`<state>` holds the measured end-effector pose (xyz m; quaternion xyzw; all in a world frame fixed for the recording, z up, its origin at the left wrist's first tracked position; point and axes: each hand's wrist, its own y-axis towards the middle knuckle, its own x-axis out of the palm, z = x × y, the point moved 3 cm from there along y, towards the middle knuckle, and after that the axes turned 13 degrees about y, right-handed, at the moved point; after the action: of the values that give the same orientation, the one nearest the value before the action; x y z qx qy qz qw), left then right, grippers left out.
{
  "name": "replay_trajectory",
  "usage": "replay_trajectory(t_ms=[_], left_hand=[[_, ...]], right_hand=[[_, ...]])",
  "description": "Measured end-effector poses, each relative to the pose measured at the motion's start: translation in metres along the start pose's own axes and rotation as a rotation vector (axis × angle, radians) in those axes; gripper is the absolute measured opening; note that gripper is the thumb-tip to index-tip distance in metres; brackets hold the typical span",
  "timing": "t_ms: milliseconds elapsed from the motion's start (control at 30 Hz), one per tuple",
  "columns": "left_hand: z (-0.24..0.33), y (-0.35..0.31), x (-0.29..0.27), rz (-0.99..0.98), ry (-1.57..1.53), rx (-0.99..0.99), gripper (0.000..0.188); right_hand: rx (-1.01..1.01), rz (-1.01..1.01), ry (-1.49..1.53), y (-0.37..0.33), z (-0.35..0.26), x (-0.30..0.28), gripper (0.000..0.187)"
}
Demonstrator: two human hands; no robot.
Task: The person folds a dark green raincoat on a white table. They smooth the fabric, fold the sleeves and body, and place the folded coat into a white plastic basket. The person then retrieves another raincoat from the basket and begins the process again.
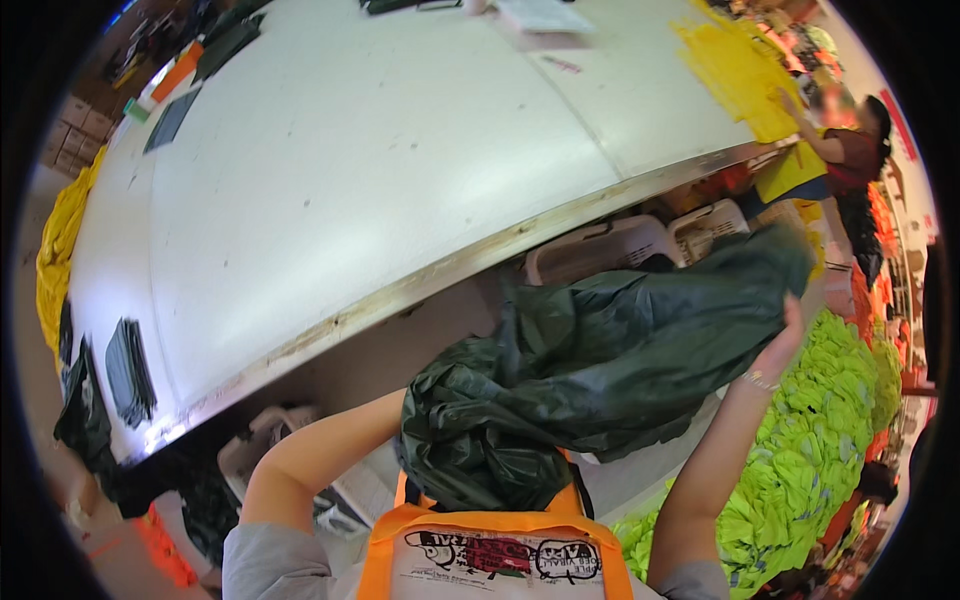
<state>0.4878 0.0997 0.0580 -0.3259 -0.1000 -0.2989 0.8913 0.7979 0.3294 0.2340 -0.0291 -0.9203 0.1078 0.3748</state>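
A large dark green, shiny cloth piece is stretched out in front of my body, bunched on the left and blurred at its far right end. Its exact kind cannot be made out. My right hand, with a bracelet at the wrist, is closed on the right end of the cloth, raised out to the side. My left forearm reaches in from the lower left and goes behind the bunched part, so the left hand and its fingers are hidden.
A wide white table spans ahead, its edge running diagonally. Light baskets stand below it. Folded dark pieces lie at its left corner, yellow cloth at far right near another person. Lime-green garments heap on my right.
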Motion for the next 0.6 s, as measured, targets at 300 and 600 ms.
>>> replay_trajectory(t_ms=[300, 600], left_hand=[[0.222, -0.031, -0.012, 0.755, 0.966, 0.379, 0.036], [0.187, -0.080, -0.074, 0.980, 0.118, 0.962, 0.045]], right_hand=[[0.688, -1.556, -1.048, -0.176, 0.078, 0.202, 0.049], [0.051, -1.151, -1.766, -0.221, -0.011, 0.120, 0.046]])
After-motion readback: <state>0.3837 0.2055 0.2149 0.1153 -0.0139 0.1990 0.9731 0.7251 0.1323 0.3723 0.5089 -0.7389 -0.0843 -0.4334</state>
